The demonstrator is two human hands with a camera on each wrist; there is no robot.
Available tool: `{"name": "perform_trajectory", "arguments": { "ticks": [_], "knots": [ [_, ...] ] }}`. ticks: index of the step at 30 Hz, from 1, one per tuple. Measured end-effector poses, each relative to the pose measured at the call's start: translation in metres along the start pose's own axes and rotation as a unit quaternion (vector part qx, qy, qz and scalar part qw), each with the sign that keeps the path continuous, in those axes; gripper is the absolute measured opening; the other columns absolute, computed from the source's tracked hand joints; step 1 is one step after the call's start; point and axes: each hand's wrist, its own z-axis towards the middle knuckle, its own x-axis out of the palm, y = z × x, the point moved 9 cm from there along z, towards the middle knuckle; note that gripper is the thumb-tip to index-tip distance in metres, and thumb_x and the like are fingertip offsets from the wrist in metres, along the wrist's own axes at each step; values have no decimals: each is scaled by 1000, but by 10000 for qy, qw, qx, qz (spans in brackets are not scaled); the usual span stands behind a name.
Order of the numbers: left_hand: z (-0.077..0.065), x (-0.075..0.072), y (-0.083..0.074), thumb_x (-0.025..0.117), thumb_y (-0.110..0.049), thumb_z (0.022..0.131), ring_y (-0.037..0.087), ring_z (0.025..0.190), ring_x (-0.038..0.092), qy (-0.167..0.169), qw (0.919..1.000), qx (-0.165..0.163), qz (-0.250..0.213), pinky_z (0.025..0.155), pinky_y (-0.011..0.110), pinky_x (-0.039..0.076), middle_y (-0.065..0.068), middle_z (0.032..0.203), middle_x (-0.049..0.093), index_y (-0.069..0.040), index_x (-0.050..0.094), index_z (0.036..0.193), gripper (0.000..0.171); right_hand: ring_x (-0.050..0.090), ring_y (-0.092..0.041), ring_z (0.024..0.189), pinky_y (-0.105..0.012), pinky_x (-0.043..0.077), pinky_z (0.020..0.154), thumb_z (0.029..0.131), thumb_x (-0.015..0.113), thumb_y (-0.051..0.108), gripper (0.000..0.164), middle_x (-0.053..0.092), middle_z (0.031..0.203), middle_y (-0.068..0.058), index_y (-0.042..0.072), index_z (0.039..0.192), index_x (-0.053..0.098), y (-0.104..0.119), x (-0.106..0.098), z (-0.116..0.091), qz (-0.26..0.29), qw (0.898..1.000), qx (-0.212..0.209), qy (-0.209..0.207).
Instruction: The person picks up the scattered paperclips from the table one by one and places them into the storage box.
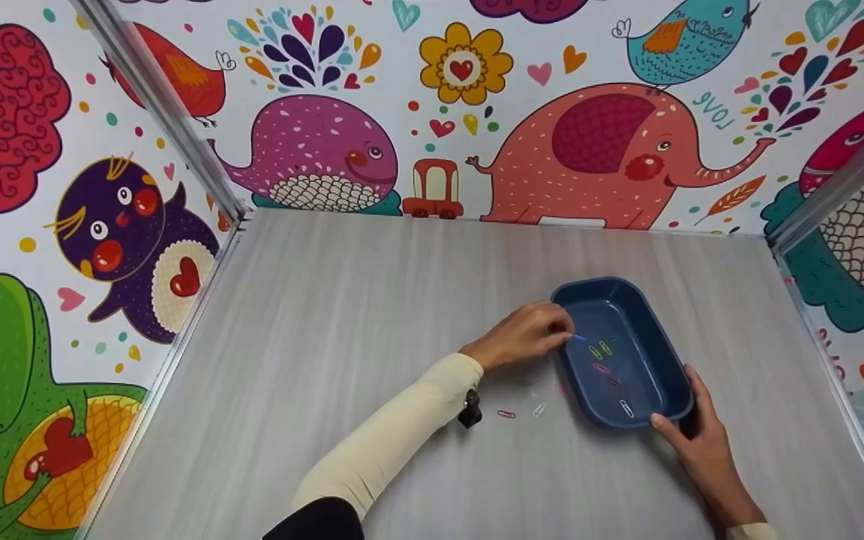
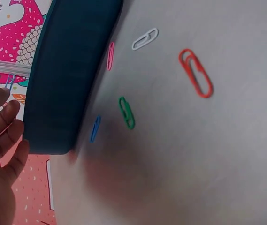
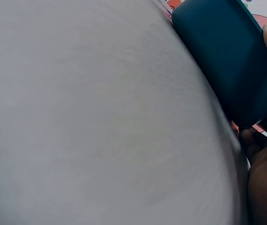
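My left hand [image 1: 526, 334] pinches a blue paper clip [image 2: 10, 81] between thumb and finger at the left rim of a dark blue plastic tub [image 1: 649, 311]. In the tub lie several clips, among them yellow clips [image 1: 595, 352], a pink clip [image 1: 601, 368] and a white clip [image 1: 627, 409]. My right hand [image 1: 706, 442] grips the tub's near right corner, thumb at the rim and fingers along the outer side. Beside the tub on the table lie a red clip [image 2: 196, 73], a white clip [image 2: 145, 39], a pink clip [image 2: 110, 56], a green clip [image 2: 126, 113] and another blue clip [image 2: 95, 129].
The pale wood-grain table [image 1: 372, 300] meets walls printed with cartoon animals at its back and sides. Metal corner posts [image 1: 169, 112] stand at the back. A small black device [image 1: 470, 409] sits at my left wrist.
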Motion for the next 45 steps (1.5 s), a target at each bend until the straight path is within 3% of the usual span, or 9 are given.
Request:
{"name": "perform_trajectory", "arguments": {
  "ticks": [13, 19, 24, 33, 40, 45],
  "knots": [
    [14, 10, -6, 71, -17, 110, 14, 104, 62, 273, 9992, 98, 275, 97, 17, 46, 2, 112, 78, -8, 80, 117, 14, 25, -19, 160, -3, 23, 110, 105, 77, 15, 100, 15, 182, -19, 23, 179, 10, -1, 0, -2, -6, 9999, 85, 64],
    [19, 15, -11, 73, -22, 108, 16, 104, 62, 401, 9911, 364, 1218, 95, 26, 46, -3, 111, 79, -14, 82, 114, 13, 25, -5, 155, -2, 23, 110, 104, 78, 13, 100, 17, 182, -18, 21, 179, 12, -3, 0, 0, -24, 10000, 81, 27],
    [25, 25, -16, 74, -20, 108, 15, 101, 60, 831, 9870, 592, 1239, 90, 22, 47, -2, 111, 79, -12, 82, 113, 12, 22, 1, 155, -2, 20, 112, 104, 78, 11, 101, 17, 181, -22, 17, 178, 11, -3, 0, 1, -68, 10000, 14, -7],
    [38, 41, -17, 69, -19, 111, 14, 102, 58, 1623, 9764, 598, 1295, 89, 20, 46, -2, 113, 77, -12, 81, 117, 16, 20, -27, 164, -1, 18, 111, 104, 78, 14, 102, 15, 181, -22, 22, 179, 9, -3, 0, 0, -114, 9999, 125, 25],
    [43, 48, -13, 68, -17, 111, 12, 102, 58, 2018, 9708, 438, 1217, 92, 20, 47, -2, 109, 74, -12, 81, 114, 14, 21, 2, 154, -2, 19, 112, 104, 78, 10, 100, 17, 181, -21, 20, 178, 12, -3, 0, 0, -34, 10000, 18, 35],
    [51, 52, -14, 68, -13, 110, 10, 94, 61, 2224, 9690, 341, 1020, 85, 18, 48, -1, 104, 73, -9, 81, 112, 14, 22, 4, 152, -2, 20, 112, 105, 77, 11, 99, 16, 182, -20, 19, 178, 12, -3, 0, 0, 0, 10000, 37, 49]
  ]
}}
